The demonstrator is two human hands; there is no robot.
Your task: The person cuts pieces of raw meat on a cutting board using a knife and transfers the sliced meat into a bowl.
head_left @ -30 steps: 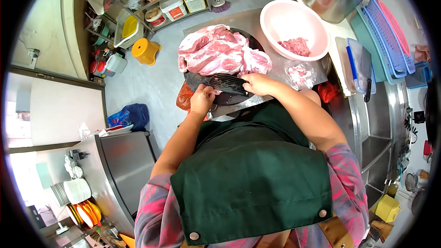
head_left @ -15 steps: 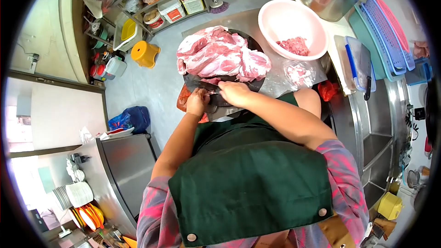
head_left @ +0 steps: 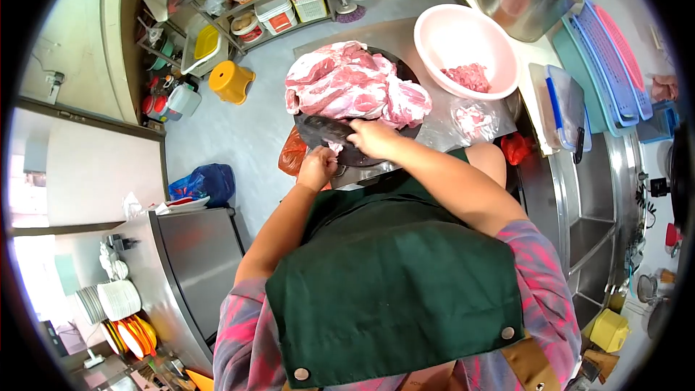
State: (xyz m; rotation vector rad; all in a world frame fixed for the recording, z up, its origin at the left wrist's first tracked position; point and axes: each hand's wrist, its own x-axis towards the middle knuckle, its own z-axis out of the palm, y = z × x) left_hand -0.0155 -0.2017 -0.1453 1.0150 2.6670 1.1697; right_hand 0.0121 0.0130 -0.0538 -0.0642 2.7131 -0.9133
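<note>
Here in the kitchen, a steel bench [head_left: 398,34] carries a dark round board [head_left: 402,66]. Nearest, the left hand [head_left: 318,167] has its fingers curled in beside a small meat scrap [head_left: 335,148]; I can't tell if it grips it. The right hand [head_left: 373,138] is wrapped round a broad dark knife [head_left: 322,130]. Just beyond, a big cut of meat [head_left: 337,85] lies on the board; farther right sits a pink bowl [head_left: 428,43] with meat pieces [head_left: 467,77]. A yellow stool [head_left: 231,81] stands on the floor.

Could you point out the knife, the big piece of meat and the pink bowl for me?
Knife [head_left: 323,131], head view: middle of the dark blade.
Big piece of meat [head_left: 339,85], head view: middle of its upper surface.
Pink bowl [head_left: 455,40], head view: bare inner wall.
</note>
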